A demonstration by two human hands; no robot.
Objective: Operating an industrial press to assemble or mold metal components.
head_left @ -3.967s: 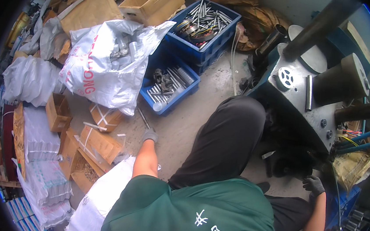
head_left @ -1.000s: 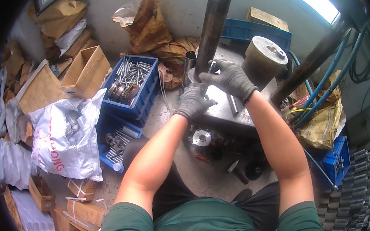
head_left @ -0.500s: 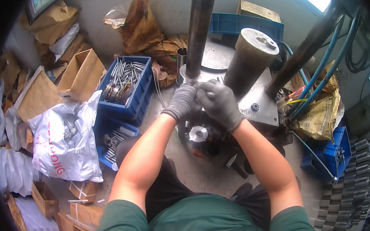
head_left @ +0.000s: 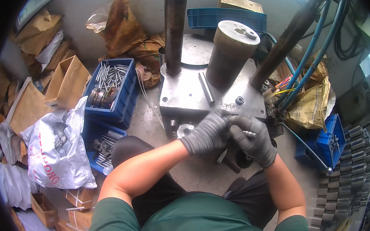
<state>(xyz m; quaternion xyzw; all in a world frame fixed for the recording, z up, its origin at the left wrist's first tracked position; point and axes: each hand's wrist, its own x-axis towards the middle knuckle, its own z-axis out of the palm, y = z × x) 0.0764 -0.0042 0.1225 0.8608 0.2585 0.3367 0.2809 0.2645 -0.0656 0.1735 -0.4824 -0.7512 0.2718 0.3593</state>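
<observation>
Both my gloved hands are together in front of the press's steel plate (head_left: pixel 176 88). My right hand (head_left: pixel 253 141) is closed around a slim metal rod (head_left: pixel 249 133), whose short bright end shows by the thumb. My left hand (head_left: pixel 207 133) meets it with curled fingers; what they pinch is hidden. On the plate lies a loose steel rod (head_left: pixel 206 87), beside a thick upright steel cylinder (head_left: pixel 229 60) with a small ring (head_left: pixel 251 34) on top. A small bearing-like ring (head_left: pixel 239 100) sits at the plate's right. Below the plate, a round metal flange (head_left: pixel 186 130) is partly behind my left hand.
Dark columns (head_left: pixel 173 31) and blue hoses (head_left: pixel 316 52) rise around the plate. At left stand a blue crate of metal rods (head_left: pixel 127 90), a second blue bin (head_left: pixel 91 129) and a white sack (head_left: pixel 45 147). Stacked metal parts (head_left: pixel 349 174) line the right side.
Both hands have come back toward me and right, away from the left column's foot. The plate and the loose rod on it now show. The whole view has shifted somewhat.
</observation>
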